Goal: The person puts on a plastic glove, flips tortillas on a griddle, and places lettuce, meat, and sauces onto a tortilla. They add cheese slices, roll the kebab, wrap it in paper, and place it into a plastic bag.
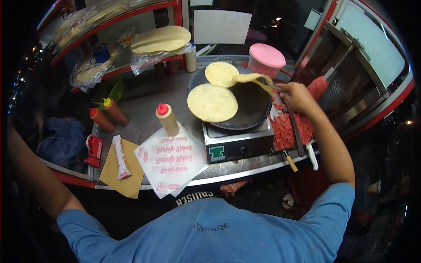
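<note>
My right hand (298, 97) is closed around the handle of a thin metal utensil (280, 89), whose exact kind I cannot make out. At its tip a flatbread (252, 78) is lifted and folded over the right side of a round black pan (252, 107). Two more flatbreads lie in the pan, a smaller one (221, 73) at the back and a larger one (212, 103) at the front left. The pan sits on a gas stove (239, 142). My left arm (37, 184) reaches out to the left, and its hand is lost at the dark edge.
Shredded red meat (291, 131) with knives (312, 157) lies right of the stove. A pink-lidded tub (266, 59) stands behind. Left are printed wrapping papers (171, 160), a sauce bottle (166, 119), two red-brown bottles (115, 112) and a shelf of bagged flatbreads (161, 39).
</note>
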Demonstrator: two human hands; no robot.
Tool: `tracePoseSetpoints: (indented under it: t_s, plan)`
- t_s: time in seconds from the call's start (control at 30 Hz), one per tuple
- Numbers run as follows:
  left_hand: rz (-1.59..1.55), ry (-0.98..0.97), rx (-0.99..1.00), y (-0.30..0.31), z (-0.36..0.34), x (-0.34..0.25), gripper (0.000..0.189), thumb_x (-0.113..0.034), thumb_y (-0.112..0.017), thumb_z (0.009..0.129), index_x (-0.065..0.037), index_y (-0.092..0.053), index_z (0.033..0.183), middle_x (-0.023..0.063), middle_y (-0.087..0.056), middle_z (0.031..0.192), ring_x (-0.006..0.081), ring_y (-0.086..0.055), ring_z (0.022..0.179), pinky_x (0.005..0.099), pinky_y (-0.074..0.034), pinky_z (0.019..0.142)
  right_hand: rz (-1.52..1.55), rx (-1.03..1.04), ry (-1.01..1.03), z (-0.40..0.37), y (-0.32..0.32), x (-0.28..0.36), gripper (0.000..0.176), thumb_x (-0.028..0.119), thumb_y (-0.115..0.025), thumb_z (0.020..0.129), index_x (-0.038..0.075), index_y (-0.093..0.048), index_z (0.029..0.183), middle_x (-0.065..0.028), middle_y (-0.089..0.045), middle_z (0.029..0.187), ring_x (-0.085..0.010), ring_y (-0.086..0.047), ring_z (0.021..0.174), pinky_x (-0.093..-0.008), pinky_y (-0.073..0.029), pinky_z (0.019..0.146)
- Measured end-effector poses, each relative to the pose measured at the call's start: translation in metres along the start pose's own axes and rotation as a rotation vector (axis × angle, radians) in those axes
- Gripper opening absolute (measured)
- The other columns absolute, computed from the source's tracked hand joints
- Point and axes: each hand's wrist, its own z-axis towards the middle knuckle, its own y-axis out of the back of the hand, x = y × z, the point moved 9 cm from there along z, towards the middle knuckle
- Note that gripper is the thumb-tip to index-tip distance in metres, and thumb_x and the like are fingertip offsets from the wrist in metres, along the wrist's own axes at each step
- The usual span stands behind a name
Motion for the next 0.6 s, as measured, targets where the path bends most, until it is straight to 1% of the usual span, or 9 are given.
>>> tracePoseSetpoints:
  t_s: [0.03,0.13,0.23,0.27,0.33,0.37,0.5,0.57,0.6]
  plan:
    - [0.165,0.062,-0.119,0.017,-0.037,-0.015,0.051,-0.031,-0.049,0.109,0.013,-0.048,0.135,0.0286,-0.057,0.135,0.036,-0.061,0.123,0.0527,-0.047,0.113,0.131,0.122,-0.135,0.008,0.01,-0.02,0.038,0.012,-0.068,0.09,0.008,-0.07,0.128,-0.0153,-0.074,0.085,-0.0259,-0.072,0.078,-0.0415,-0.054,0.071]
    - [0.489,0.38,-0.157,0.095,-0.154,-0.055,0.047,-0.031,-0.053,0.106,0.011,-0.052,0.129,0.0225,-0.059,0.12,0.0302,-0.062,0.109,0.0458,-0.049,0.1,0.387,0.453,-0.303,0.014,0.028,-0.022,0.033,0.011,-0.066,0.095,0.005,-0.072,0.127,0.0,-0.07,0.082,-0.0085,-0.06,0.068,-0.0285,-0.049,0.06]
    - [0.66,0.677,-0.228,0.136,-0.273,-0.125,0.043,-0.03,-0.057,0.104,0.009,-0.056,0.123,0.0164,-0.062,0.105,0.0244,-0.062,0.095,0.0388,-0.05,0.086,0.256,0.644,-0.242,0.024,-0.029,-0.082,0.026,0.016,-0.062,0.098,0.0,-0.075,0.113,-0.0023,-0.068,0.072,-0.0116,-0.064,0.06,-0.0283,-0.049,0.059]
    - [0.677,0.768,-0.244,0.14,-0.307,-0.153,0.042,-0.03,-0.058,0.104,0.008,-0.058,0.121,0.0143,-0.063,0.101,0.0224,-0.063,0.09,0.0365,-0.051,0.082,0.191,0.611,-0.245,0.029,-0.029,-0.086,0.026,0.022,-0.061,0.1,0.0,-0.074,0.098,-0.0036,-0.068,0.071,-0.0123,-0.062,0.055,-0.0288,-0.048,0.054]
    - [0.678,0.917,-0.251,0.132,-0.352,-0.194,0.039,-0.03,-0.061,0.102,0.007,-0.06,0.116,0.0103,-0.065,0.091,0.0186,-0.063,0.081,0.0319,-0.052,0.073,0.24,0.526,-0.311,0.065,-0.033,-0.104,0.026,0.023,-0.06,0.101,0.002,-0.073,0.095,-0.0034,-0.068,0.072,-0.0124,-0.062,0.053,-0.029,-0.047,0.051]
    - [0.654,0.986,-0.259,0.107,-0.359,-0.203,0.037,-0.031,-0.06,0.103,0.005,-0.063,0.113,0.0107,-0.067,0.085,0.0173,-0.065,0.079,0.0302,-0.05,0.078,0.289,0.451,-0.393,0.086,-0.039,-0.12,0.027,0.025,-0.059,0.102,0.003,-0.072,0.091,-0.0033,-0.068,0.072,-0.0124,-0.062,0.052,-0.0291,-0.047,0.048]
    - [0.599,1.129,-0.222,0.067,-0.368,-0.213,0.038,-0.034,-0.068,0.098,0.002,-0.061,0.107,0.0062,-0.063,0.084,0.0126,-0.06,0.065,0.0269,-0.049,0.063,0.727,0.683,-0.471,0.133,-0.129,-0.082,0.029,0.031,-0.065,0.101,0.004,-0.07,0.108,-0.0049,-0.071,0.078,-0.0071,-0.059,0.051,-0.0231,-0.049,0.046]
    - [0.583,1.169,-0.163,0.049,-0.368,-0.211,0.044,-0.037,-0.072,0.096,0.003,-0.061,0.107,0.0051,-0.063,0.083,0.0123,-0.06,0.065,0.0266,-0.047,0.062,0.716,0.647,-0.365,0.158,-0.149,-0.064,0.031,0.028,-0.07,0.098,0.003,-0.071,0.118,-0.0052,-0.073,0.081,-0.008,-0.061,0.053,-0.0245,-0.047,0.046]
    - [0.586,1.221,-0.082,0.041,-0.366,-0.208,0.047,-0.039,-0.074,0.094,0.004,-0.061,0.109,0.0034,-0.062,0.085,0.0117,-0.059,0.071,0.0267,-0.046,0.067,0.542,0.551,-0.144,0.175,-0.129,-0.045,0.034,0.026,-0.071,0.097,0.004,-0.07,0.123,-0.0063,-0.073,0.081,-0.0098,-0.062,0.056,-0.0273,-0.049,0.049]
